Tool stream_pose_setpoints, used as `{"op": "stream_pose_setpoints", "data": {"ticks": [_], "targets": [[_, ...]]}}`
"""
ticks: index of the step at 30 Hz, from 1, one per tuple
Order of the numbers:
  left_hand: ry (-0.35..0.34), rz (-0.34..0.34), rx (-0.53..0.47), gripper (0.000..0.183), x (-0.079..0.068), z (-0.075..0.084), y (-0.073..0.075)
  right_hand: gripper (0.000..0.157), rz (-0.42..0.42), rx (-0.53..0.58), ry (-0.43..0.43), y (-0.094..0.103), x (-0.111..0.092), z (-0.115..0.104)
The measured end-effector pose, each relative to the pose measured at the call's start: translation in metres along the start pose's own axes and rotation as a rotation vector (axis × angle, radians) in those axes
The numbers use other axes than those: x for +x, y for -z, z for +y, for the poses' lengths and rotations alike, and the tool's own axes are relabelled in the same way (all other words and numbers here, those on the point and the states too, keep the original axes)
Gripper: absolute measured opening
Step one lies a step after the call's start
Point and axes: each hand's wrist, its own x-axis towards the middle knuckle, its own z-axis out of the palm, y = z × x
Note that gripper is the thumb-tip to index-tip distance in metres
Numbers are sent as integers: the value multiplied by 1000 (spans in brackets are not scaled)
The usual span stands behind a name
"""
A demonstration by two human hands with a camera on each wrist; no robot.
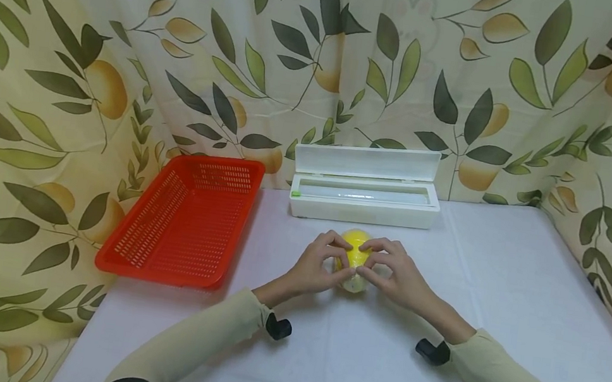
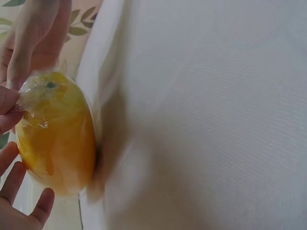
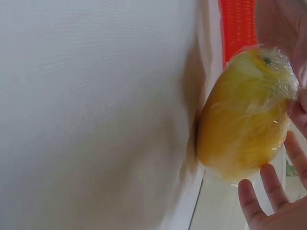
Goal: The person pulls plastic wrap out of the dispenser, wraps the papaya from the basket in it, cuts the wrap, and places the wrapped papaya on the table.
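Observation:
A yellow fruit (image 1: 357, 238), oval with a small dark green spot at one end, lies on the white tabletop wrapped in clear cling film (image 2: 37, 98). In the head view my left hand (image 1: 321, 263) is at its left side and my right hand (image 1: 396, 271) at its right, thumbs nearly meeting in front. Each hand pinches the film at the gathered near end between thumb and index finger. The other fingers spread along the fruit (image 3: 235, 134), some touching it. Wrinkled film bunches around the spotted end in both wrist views.
Behind the fruit stands a white cling film dispenser box (image 1: 363, 211), its lid (image 1: 367, 160) raised. To the left lies a red plastic basket (image 1: 181, 227) with slotted walls. Leaf-patterned curtains (image 1: 299, 56) hang around the white tabletop (image 1: 352, 375).

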Motion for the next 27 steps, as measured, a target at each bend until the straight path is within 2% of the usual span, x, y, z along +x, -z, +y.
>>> {"op": "stream_pose_setpoints", "data": {"ticks": [8,12,17,22,27], "targets": [[24,13,-44,17,-3,-7,-1,21,-29,33,-33,-3,4,-1],[30,25,-68,17,-5,-10,-3,27,-26,56,-42,-5,5,-1],[44,44,-92,18,-5,-13,-6,17,-20,72,-43,-8,4,0],[38,101,-81,20,-3,-13,-7,20,22,65,9,-11,3,-1],[39,145,-79,22,2,-14,-7,24,32,88,-41,-10,5,-2]]}}
